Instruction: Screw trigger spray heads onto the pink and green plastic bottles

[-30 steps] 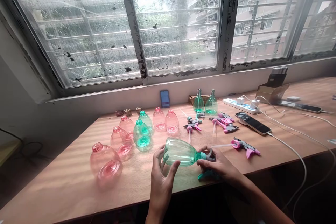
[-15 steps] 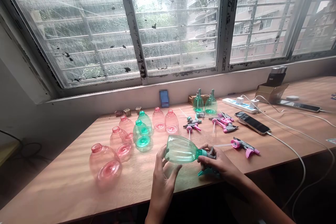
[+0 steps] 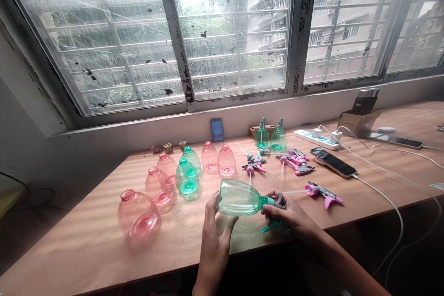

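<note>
Green bottle (image 3: 239,198) lying sideways in the air, left hand (image 3: 215,240) cradling its body, right hand (image 3: 287,215) gripping its sprayer head (image 3: 279,202), pink sprayer (image 3: 324,195) resting right of bottle, pink bottles (image 3: 138,219) resting left of it

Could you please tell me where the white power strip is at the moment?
In the head view, the white power strip lies at the back of the wooden desk, right of the two upright green bottles and behind the black smartphone.
</note>
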### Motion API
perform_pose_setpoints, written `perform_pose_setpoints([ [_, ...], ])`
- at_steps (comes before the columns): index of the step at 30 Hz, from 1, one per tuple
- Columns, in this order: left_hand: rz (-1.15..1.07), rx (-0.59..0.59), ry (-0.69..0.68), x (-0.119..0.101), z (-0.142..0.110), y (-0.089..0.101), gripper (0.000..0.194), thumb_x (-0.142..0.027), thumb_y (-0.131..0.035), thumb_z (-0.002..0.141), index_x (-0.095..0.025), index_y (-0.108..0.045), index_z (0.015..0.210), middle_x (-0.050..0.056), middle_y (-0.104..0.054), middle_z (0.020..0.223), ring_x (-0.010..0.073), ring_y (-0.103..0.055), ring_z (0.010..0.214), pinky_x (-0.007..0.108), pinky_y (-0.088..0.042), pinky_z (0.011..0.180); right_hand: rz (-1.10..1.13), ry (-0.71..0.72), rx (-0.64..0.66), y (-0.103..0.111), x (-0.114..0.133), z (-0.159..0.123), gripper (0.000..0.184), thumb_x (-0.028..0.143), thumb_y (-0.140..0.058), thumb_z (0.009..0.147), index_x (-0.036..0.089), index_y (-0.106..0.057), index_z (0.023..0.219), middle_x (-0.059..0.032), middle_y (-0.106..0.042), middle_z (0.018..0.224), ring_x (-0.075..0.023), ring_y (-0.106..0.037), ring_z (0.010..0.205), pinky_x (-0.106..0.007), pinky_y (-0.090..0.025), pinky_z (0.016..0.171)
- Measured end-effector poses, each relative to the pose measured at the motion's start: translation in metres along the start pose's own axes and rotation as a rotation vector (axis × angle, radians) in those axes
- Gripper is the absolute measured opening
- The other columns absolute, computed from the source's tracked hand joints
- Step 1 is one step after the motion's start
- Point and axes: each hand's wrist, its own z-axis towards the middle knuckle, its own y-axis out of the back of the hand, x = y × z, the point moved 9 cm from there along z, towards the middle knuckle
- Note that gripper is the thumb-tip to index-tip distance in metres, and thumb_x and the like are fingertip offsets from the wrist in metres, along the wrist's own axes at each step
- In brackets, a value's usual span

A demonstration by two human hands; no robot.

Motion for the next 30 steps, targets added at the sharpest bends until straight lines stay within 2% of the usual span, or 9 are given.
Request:
perform_pose_setpoints([
  [5,0.009,-0.003,0.022,0.0035,-0.0003,0.0006,0.066,-0.039,-0.076,0.085,-0.029,-0.043,0.141,0.01,-0.053,0.147,0.0325,-0.045,0.143,0.052,-0.031,0.121,-0.034,-0.009,0.016,-0.0018,-0.0036,0.0001,0.043,0.045,-0.085,0.078,0.018,-0.061,0.1,0.0004,-0.073,0.069,-0.0178,-0.067,0.064,-0.03,-0.054,0.063],
  [11,-0.158,-0.071,0.079,0.0031,-0.0019,0.0019,0.05,-0.053,-0.063,0.093,-0.024,-0.049,0.131,0.013,-0.055,0.144,0.0332,-0.048,0.141,0.047,-0.045,0.112,-0.046,-0.018,0.02,-0.0018,-0.0058,-0.0011,0.044,0.045,-0.086,0.077,0.017,-0.061,0.099,0.0008,-0.072,0.067,-0.0177,-0.067,0.063,-0.03,-0.054,0.062],
  [14,-0.15,-0.044,0.064,0.0009,-0.0012,0.0005,0.049,-0.051,-0.061,0.095,-0.024,-0.049,0.135,0.013,-0.056,0.144,0.033,-0.05,0.139,0.047,-0.046,0.111,-0.017,-0.018,0.015,-0.0016,-0.0035,-0.0008,0.043,0.045,-0.085,0.078,0.017,-0.061,0.1,0.0004,-0.073,0.069,-0.0176,-0.067,0.064,-0.03,-0.054,0.063],
  [18,-0.039,0.017,0.018,-0.0004,0.0002,-0.0006,0.049,-0.045,-0.057,0.099,-0.029,-0.047,0.144,0.009,-0.048,0.154,0.0313,-0.046,0.143,0.045,-0.044,0.113,0.036,-0.018,-0.019,0.0009,-0.0004,0.0002,0.044,0.045,-0.087,0.076,0.018,-0.06,0.097,-0.0004,-0.073,0.075,-0.0169,-0.066,0.063,-0.03,-0.054,0.063],
  [22,0.02,0.028,-0.007,0.0018,-0.0004,-0.0002,0.045,-0.038,-0.057,0.099,-0.033,-0.05,0.144,0.007,-0.045,0.155,0.0311,-0.05,0.139,0.045,-0.048,0.109,0.068,-0.002,-0.039,0.003,0.0013,0.0014,0.044,0.045,-0.087,0.076,0.017,-0.06,0.094,-0.0002,-0.071,0.073,-0.016,-0.065,0.063,-0.03,-0.053,0.064],
  [26,0.062,0.007,-0.014,0.0031,-0.0016,0.0011,0.055,-0.032,-0.066,0.093,-0.034,-0.047,0.145,0.007,-0.048,0.151,0.0314,-0.05,0.137,0.048,-0.044,0.112,0.098,0.009,-0.043,0.0039,0.0008,0.002,0.044,0.046,-0.088,0.075,0.018,-0.059,0.093,0.0009,-0.071,0.072,-0.0153,-0.064,0.061,-0.029,-0.053,0.063],
  [30,0.059,0.021,0.024,0.0026,-0.0019,-0.0012,0.068,-0.039,-0.077,0.086,-0.032,-0.043,0.145,0.009,-0.053,0.146,0.0317,-0.056,0.131,0.049,-0.043,0.112,0.018,0.012,0.002,0.0009,-0.002,0.0004,0.042,0.046,-0.085,0.079,0.018,-0.06,0.097,0.0007,-0.072,0.071,-0.0171,-0.067,0.064,-0.029,-0.053,0.064],
])
